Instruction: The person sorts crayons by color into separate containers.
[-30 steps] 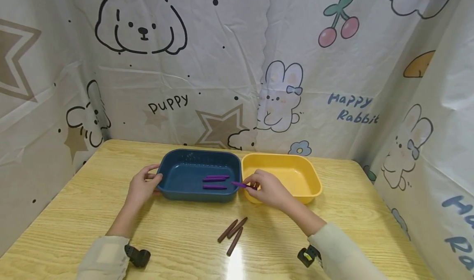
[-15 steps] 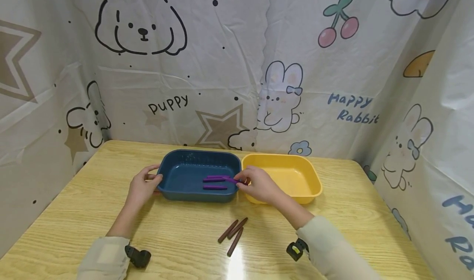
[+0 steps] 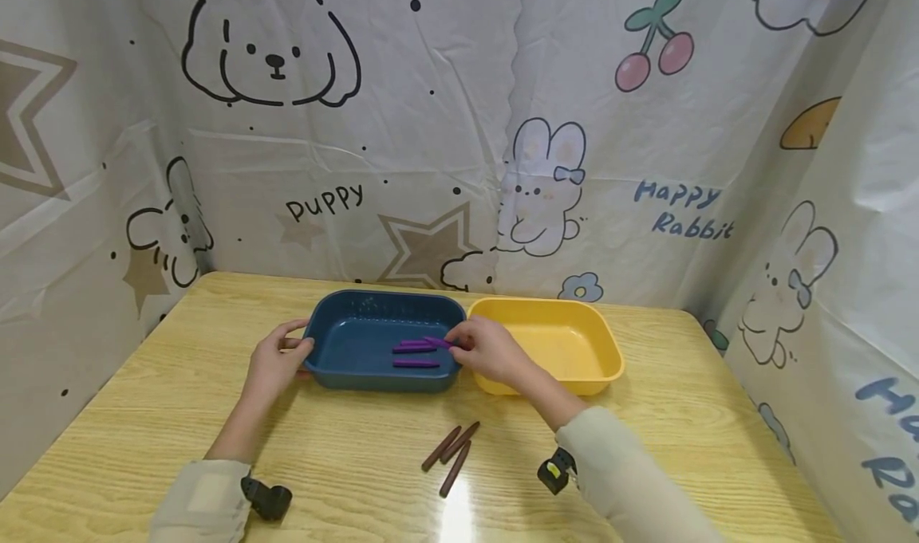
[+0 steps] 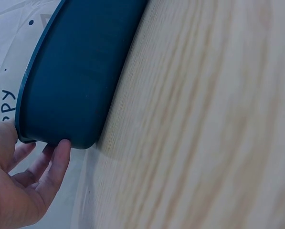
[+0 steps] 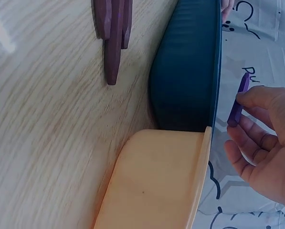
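A blue plastic tray [image 3: 388, 383] stands on the table, with three purple crayons [image 3: 416, 363] lying inside it. At its left end my left hand [image 3: 276, 358] grips the wall, thumb over the rim and fingers against the outside, as the left wrist view also shows. My right hand [image 3: 495, 355] pinches another purple crayon [image 5: 240, 101] between thumb and fingers, above the tray's right end. From the head view, that crayon's tip appears over the crayons in the tray; whether they touch I cannot tell. Three brown crayons [image 3: 455, 469] lie close together on the table in front.
A yellow plastic tray [image 3: 613, 353] stands right beside the blue one, partly behind my right forearm. The wooden table [image 3: 345, 463] runs back to a printed cloth [image 3: 431, 152] hanging behind and at both sides.
My right hand has moved left with the pinched purple crayon, from the gap between the trays to over the blue tray. The left hand keeps its grip in place.
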Demonstrator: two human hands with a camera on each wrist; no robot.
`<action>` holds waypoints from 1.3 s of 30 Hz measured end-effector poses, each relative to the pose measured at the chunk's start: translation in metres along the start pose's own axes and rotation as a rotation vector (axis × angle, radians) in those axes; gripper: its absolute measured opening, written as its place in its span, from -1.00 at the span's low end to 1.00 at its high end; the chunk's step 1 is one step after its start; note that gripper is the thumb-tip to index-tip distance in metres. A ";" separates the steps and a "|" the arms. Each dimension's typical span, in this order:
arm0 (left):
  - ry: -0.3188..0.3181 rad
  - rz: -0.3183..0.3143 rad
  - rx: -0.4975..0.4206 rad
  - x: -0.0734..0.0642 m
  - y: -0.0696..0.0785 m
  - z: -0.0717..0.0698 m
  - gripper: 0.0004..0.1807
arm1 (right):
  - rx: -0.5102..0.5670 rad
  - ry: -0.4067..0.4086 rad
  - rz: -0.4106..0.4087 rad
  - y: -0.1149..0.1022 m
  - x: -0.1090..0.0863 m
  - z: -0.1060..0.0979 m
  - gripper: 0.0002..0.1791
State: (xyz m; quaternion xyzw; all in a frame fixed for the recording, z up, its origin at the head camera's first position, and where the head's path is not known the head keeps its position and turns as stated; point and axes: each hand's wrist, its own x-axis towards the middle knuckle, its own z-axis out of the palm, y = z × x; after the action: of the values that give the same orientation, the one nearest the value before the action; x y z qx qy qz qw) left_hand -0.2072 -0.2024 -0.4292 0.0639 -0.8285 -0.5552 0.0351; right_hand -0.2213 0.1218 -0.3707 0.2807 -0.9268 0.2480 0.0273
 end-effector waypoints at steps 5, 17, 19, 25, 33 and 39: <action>0.002 -0.004 0.000 0.001 -0.002 -0.001 -0.47 | -0.013 -0.018 -0.026 -0.001 0.006 0.006 -0.85; -0.005 -0.005 0.002 0.000 -0.001 -0.002 -0.47 | -0.022 -0.061 0.002 -0.007 0.021 0.016 -0.82; -0.010 -0.005 0.001 -0.001 0.000 -0.002 -0.47 | -0.026 -0.070 0.006 -0.007 0.023 0.017 -0.81; -0.011 -0.012 -0.003 -0.001 0.001 -0.002 -0.47 | -0.052 -0.082 0.002 -0.008 0.030 0.023 -0.81; -0.006 -0.014 -0.002 0.000 0.000 -0.001 -0.46 | -0.085 -0.097 0.033 -0.007 0.036 0.032 -0.81; -0.008 -0.016 -0.005 0.000 -0.001 -0.001 -0.46 | -0.111 -0.109 0.056 -0.007 0.040 0.039 -0.81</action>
State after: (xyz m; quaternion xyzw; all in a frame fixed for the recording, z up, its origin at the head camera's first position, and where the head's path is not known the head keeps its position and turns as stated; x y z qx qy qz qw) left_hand -0.2072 -0.2035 -0.4296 0.0682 -0.8267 -0.5578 0.0278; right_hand -0.2481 0.0782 -0.3944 0.2659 -0.9467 0.1813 -0.0145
